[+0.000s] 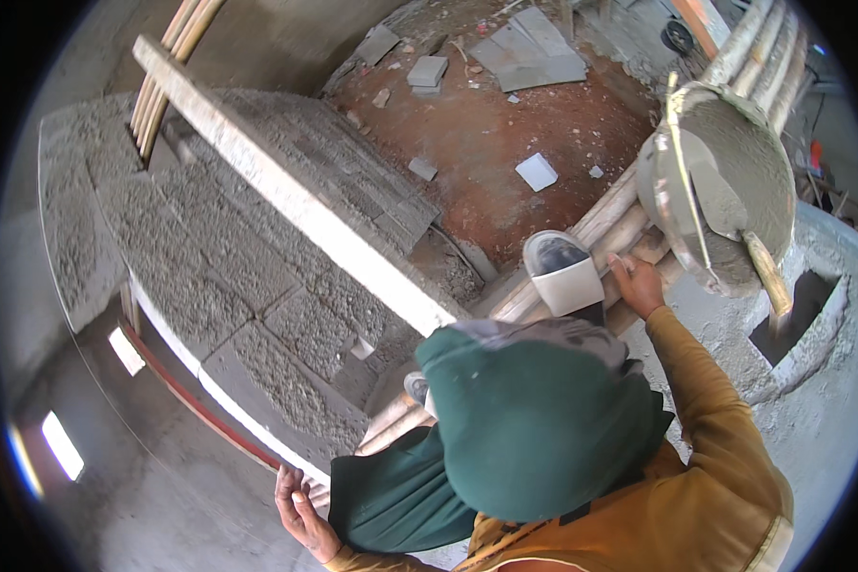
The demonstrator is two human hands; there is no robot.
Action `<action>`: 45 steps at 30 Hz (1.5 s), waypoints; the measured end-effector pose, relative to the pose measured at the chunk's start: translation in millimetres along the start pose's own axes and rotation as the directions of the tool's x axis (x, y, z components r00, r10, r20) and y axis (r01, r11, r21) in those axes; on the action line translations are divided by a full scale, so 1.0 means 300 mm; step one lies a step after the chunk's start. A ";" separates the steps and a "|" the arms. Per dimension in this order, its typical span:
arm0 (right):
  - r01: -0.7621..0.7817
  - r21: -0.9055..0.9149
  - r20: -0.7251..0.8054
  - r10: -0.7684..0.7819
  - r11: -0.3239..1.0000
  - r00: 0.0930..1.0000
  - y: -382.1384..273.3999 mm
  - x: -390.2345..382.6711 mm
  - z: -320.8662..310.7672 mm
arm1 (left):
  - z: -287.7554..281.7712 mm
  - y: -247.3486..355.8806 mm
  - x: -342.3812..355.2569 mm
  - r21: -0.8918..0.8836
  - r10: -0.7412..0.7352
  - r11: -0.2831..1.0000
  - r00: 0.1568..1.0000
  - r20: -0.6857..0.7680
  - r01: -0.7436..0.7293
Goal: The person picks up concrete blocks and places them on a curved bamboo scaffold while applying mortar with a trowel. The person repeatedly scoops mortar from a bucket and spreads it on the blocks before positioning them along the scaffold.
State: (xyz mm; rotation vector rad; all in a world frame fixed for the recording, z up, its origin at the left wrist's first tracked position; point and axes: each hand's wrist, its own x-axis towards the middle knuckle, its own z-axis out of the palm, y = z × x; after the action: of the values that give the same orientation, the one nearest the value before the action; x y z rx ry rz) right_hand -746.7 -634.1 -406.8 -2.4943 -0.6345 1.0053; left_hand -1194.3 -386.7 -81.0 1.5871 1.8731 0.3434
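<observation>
My left hand (305,520) is low on the left, its fingers bent together beside the end of a thin reddish strip (210,410). What it holds, if anything, does not show. My right hand (636,284) is curled at the wooden poles (629,229), close to my pale shoe (564,276); its grip is hidden. My green-clad leg (543,419) lies between my arms. To the upper right of my right hand, a bucket (772,181) of wet grey mortar holds a trowel (725,200) with a wooden handle.
A long pale straight board (296,195) lies diagonally across rough mortar-covered blocks (229,238). Beyond, reddish ground (486,162) carries broken grey slabs (534,52) and a white block piece (537,172). A rectangular hole (799,315) opens in the grey surface at right.
</observation>
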 end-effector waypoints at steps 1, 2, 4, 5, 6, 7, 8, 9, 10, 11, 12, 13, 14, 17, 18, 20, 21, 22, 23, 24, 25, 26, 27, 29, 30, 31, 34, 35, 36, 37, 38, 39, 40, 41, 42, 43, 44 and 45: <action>-0.007 -0.001 -0.002 0.007 1.000 1.000 0.014 0.004 0.001 | 0.005 0.001 0.014 0.045 0.006 0.999 1.000 0.023 -0.007; -0.011 -0.002 0.002 0.011 1.000 1.000 0.021 0.005 0.003 | 0.008 -0.002 0.028 0.091 0.014 0.996 0.999 0.046 -0.018; -0.022 -0.008 -0.023 0.022 1.000 0.999 0.033 0.006 0.009 | 0.021 -0.002 0.039 0.158 0.022 0.987 0.998 0.058 -0.031; -0.037 -0.009 -0.030 0.037 0.999 0.999 0.035 0.004 0.015 | 0.026 -0.001 0.043 0.176 0.025 0.984 0.998 0.049 -0.033; -0.042 -0.003 -0.018 0.042 0.999 0.999 0.037 0.004 0.021 | 0.033 0.000 0.045 0.185 0.044 0.981 0.997 0.057 -0.054; -0.060 0.005 -0.003 0.060 0.998 0.998 0.038 0.000 0.027 | 0.036 0.004 0.047 0.211 0.026 0.977 0.999 0.045 -0.035; -0.089 0.008 0.014 0.089 0.996 0.996 0.039 -0.001 0.031 | 0.041 0.007 0.049 0.227 0.025 0.973 0.998 0.050 -0.035; -0.069 0.029 -0.017 0.070 0.997 0.997 0.039 -0.002 0.035 | 0.043 0.012 0.051 0.236 0.033 0.971 0.998 0.055 -0.045; -0.060 0.047 -0.045 0.062 0.997 0.997 0.041 -0.002 0.038 | 0.046 0.016 0.052 0.251 0.017 0.968 0.998 0.055 -0.031; -0.043 0.071 -0.069 0.048 0.997 0.996 0.041 -0.002 0.040 | 0.048 0.020 0.055 0.259 0.011 0.965 0.998 0.056 -0.026; -0.051 0.066 -0.065 0.056 0.996 0.996 0.042 -0.001 0.040 | 0.050 0.025 0.057 0.267 0.012 0.963 0.998 0.057 -0.027; -0.052 0.070 -0.056 0.056 0.996 0.997 0.042 0.000 0.041 | 0.052 0.029 0.059 0.283 0.006 0.959 0.998 0.060 -0.022; -0.046 0.077 -0.062 0.051 0.996 0.997 0.041 0.002 0.041 | 0.054 0.032 0.061 0.298 0.007 0.954 0.998 0.062 -0.025; -0.024 0.037 -0.092 0.027 0.999 0.995 0.038 0.004 0.045 | 0.061 0.043 0.061 0.343 0.016 0.938 0.998 0.061 -0.036; -0.015 0.050 -0.110 0.020 0.999 0.994 0.036 0.003 0.047 | 0.064 0.046 0.059 0.365 0.038 0.929 0.997 0.069 -0.060; 0.005 0.073 -0.146 0.006 0.997 0.989 0.035 0.003 0.051 | 0.071 0.055 0.061 0.342 0.005 0.939 0.999 0.052 -0.023; -0.005 0.069 -0.133 0.014 0.998 0.991 0.035 0.004 0.051 | 0.074 0.060 0.060 0.344 -0.019 0.939 0.999 0.041 0.004; -0.016 0.065 -0.116 0.023 0.998 0.993 0.036 0.002 0.052 | 0.075 0.067 0.059 0.359 0.002 0.933 0.998 0.058 -0.022; -0.022 0.061 -0.105 0.028 0.998 0.994 0.037 0.005 0.051 | 0.081 0.071 0.062 0.376 0.013 0.926 0.998 0.065 -0.037; -0.014 0.039 -0.110 0.018 0.999 0.994 0.038 0.005 0.050 | 0.084 0.076 0.065 0.398 0.043 0.915 0.996 0.079 -0.071; -0.005 0.016 -0.114 0.007 1.000 0.994 0.038 0.007 0.049 | 0.087 0.081 0.067 0.397 0.027 0.916 0.997 0.071 -0.053; 0.021 -0.014 -0.133 -0.022 1.000 0.991 0.039 0.007 0.048 | 0.089 0.085 0.069 0.400 0.027 0.915 0.997 0.069 -0.052; 0.014 -0.015 -0.127 -0.016 1.000 0.992 0.039 0.008 0.047 | 0.092 0.088 0.072 0.405 0.045 0.911 0.996 0.081 -0.074; 0.048 -0.054 -0.163 -0.056 0.997 0.985 0.040 0.007 0.047 | 0.096 0.091 0.078 0.391 0.019 0.919 0.997 0.076 -0.048; 0.026 -0.018 -0.135 -0.028 1.000 0.990 0.040 0.007 0.049 | 0.097 0.090 0.080 0.397 0.019 0.917 0.997 0.078 -0.048; 0.019 0.001 -0.124 -0.019 1.000 0.992 0.041 0.007 0.050 | 0.099 0.089 0.083 0.376 0.021 0.925 0.996 0.084 -0.051; 0.028 0.006 -0.145 -0.027 1.000 0.989 0.046 0.007 0.056 | 0.104 0.085 0.090 0.351 0.032 0.934 0.996 0.086 -0.060; 0.054 0.000 -0.169 -0.053 0.999 0.984 0.048 0.007 0.058 | 0.105 0.084 0.092 0.345 0.033 0.937 0.996 0.081 -0.059; 0.030 -0.009 -0.154 -0.031 1.000 0.988 0.050 0.008 0.060 | 0.106 0.084 0.094 0.335 0.041 0.940 0.996 0.083 -0.067; 0.024 -0.015 -0.147 -0.026 1.000 0.989 0.052 0.009 0.061 | 0.107 0.085 0.095 0.349 0.035 0.935 0.996 0.084 -0.062; 0.022 -0.022 -0.152 -0.025 1.000 0.988 0.053 0.010 0.063 | 0.108 0.087 0.097 0.359 0.036 0.931 0.995 0.092 -0.067; 0.012 -0.008 -0.140 -0.013 1.000 0.990 0.053 0.010 0.065 | 0.108 0.090 0.099 0.375 0.046 0.924 0.994 0.101 -0.081; 0.008 0.006 -0.139 -0.007 1.000 0.990 0.053 0.011 0.066 | 0.108 0.093 0.100 0.370 0.037 0.926 0.994 0.103 -0.073; 0.002 0.019 -0.138 0.001 1.000 0.990 0.052 0.012 0.067 | 0.109 0.095 0.101 0.371 0.038 0.926 0.994 0.106 -0.075; 0.021 0.019 -0.158 -0.018 1.000 0.987 0.051 0.012 0.067 | 0.110 0.097 0.101 0.378 0.047 0.922 0.992 0.115 -0.088; 0.041 0.019 -0.179 -0.037 0.999 0.983 0.049 0.013 0.066 | 0.111 0.098 0.102 0.357 0.025 0.932 0.994 0.104 -0.060; 0.064 0.011 -0.200 -0.061 0.998 0.978 0.048 0.013 0.065 | 0.112 0.097 0.102 0.345 0.010 0.938 0.995 0.099 -0.044; 0.048 0.006 -0.182 -0.046 0.999 0.982 0.045 0.014 0.062 | 0.113 0.095 0.102 0.336 -0.008 0.942 0.996 0.085 -0.021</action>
State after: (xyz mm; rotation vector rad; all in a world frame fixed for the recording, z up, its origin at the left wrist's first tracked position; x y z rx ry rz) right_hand -753.8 -640.0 -428.4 -2.5129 -0.6264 0.7500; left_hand -1152.7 -357.9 -99.4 1.7987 1.9359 -0.0480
